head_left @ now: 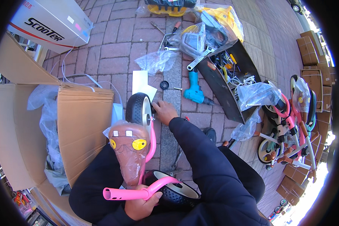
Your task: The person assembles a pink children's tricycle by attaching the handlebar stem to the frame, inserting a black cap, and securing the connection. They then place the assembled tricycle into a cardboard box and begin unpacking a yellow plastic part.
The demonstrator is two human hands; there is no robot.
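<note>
A pink balance bike frame lies across my lap, with a brown saddle wrapped in clear plastic and marked with yellow eye-like discs. My left hand wraps round the pink tube near its open end, beside the lower black-and-white wheel. At the upper wheel, my right hand has its fingers bent in by the axle. A small dark part shows at those fingertips, too hidden to name. A black ring and a small bolt lie on the paving just beyond the right hand.
A teal power drill lies beside a dark metal toolbox, a wrench resting on its corner. An open cardboard box stands at left, a white printed carton behind it. Pink bikes and stacked boxes are at right.
</note>
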